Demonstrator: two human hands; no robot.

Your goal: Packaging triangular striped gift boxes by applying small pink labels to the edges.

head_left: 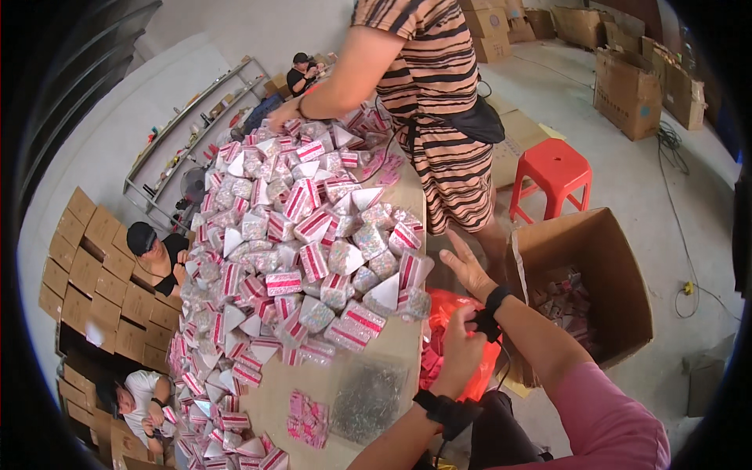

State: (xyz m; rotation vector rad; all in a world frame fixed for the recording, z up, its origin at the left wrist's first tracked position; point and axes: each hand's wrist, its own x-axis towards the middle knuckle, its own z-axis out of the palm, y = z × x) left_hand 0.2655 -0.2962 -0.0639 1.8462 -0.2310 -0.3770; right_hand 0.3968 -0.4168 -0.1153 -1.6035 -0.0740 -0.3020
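My right hand (468, 271) is held past the table's right edge with its fingers stretched out and apart, holding nothing. A black strap (495, 299) wraps that wrist. Just below it, my left hand (460, 351) has its fingers curled, close to the small black device on the right wrist; what lies inside the fingers is hidden. Another black strap (446, 413) circles my left wrist. Under the hands is a red plastic bag (482, 354) with pink pieces in it. Beside it, the table holds a large heap of clear-wrapped packs (317, 262) with white and pink labels.
Flat pink labels (307, 419) and a clear plastic sheet (368, 399) lie on the table (270, 395). An open carton (619, 290) with packs inside stands right, near a red stool (554, 174). A person in striped clothes (435, 86) reaches over the heap; others sit along the left.
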